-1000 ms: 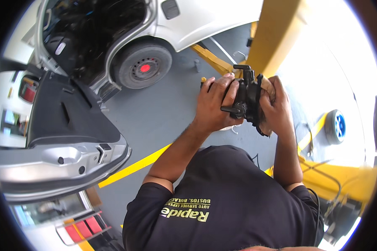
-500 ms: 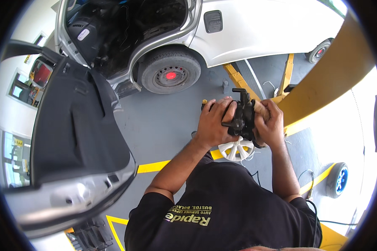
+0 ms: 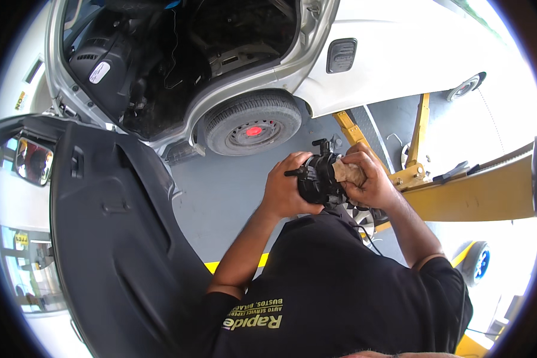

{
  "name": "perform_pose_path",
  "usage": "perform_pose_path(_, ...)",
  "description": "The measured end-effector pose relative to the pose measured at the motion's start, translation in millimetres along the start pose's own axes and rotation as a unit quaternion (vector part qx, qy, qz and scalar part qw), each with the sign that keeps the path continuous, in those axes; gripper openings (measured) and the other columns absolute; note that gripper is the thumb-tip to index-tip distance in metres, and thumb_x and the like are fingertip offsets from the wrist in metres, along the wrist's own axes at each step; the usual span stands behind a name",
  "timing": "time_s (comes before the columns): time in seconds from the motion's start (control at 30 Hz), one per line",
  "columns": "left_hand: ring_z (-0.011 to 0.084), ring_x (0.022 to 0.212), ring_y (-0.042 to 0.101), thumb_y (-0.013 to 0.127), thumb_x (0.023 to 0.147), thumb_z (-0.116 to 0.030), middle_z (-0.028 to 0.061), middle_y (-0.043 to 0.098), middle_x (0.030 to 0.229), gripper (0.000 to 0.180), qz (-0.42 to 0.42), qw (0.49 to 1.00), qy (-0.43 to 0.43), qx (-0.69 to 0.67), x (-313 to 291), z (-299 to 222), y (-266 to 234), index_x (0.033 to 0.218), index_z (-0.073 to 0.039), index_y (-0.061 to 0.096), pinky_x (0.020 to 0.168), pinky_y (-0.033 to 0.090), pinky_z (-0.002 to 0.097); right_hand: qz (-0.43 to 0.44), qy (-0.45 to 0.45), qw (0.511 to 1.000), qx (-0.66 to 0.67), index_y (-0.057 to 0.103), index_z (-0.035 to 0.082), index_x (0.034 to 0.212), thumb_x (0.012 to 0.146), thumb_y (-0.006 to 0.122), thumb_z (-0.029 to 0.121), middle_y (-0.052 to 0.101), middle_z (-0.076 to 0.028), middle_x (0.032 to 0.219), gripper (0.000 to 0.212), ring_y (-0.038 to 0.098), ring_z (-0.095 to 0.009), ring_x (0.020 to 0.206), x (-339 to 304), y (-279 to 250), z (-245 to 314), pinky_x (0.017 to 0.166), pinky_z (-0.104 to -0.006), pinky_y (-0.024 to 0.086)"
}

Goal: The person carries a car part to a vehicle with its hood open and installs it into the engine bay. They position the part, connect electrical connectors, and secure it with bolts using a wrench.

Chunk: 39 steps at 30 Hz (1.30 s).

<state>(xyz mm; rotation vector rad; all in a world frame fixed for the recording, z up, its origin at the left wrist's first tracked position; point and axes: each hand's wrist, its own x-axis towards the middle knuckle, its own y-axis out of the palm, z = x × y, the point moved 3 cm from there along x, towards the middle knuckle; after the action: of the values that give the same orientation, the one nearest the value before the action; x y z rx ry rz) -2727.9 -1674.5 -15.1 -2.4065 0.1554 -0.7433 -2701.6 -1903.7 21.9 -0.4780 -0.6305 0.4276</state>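
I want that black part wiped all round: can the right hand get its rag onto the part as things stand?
Probably yes: the right hand already presses the tan rag against the black part, which the left hand grips from the other side, covering that side only.

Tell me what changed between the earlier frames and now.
The view swung, so the silver car and its wheel now fill the top. A tan rag now shows under the right hand. Unchanged: both hands keep their grip on the black part, the left hand cupping its side.
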Motion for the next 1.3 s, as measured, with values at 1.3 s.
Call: perform_pose_path(1.3, 0.0233, 0.123, 0.06, 0.099, 0.069, -0.026, 0.0155, 0.06, 0.13, 0.103, 0.211, 0.873, -0.129, -0.419, 389, 497, -200, 0.146, 0.006, 0.039, 0.108, 0.048, 0.0363, -0.321, 0.256, 0.907, -0.092, 0.043, 0.007, 0.149, 0.062, 0.1, 0.04, 0.048, -0.02, 0.144, 0.11, 0.052, -0.04, 0.134, 462, 266, -307, 0.112, -0.049, 0.045)
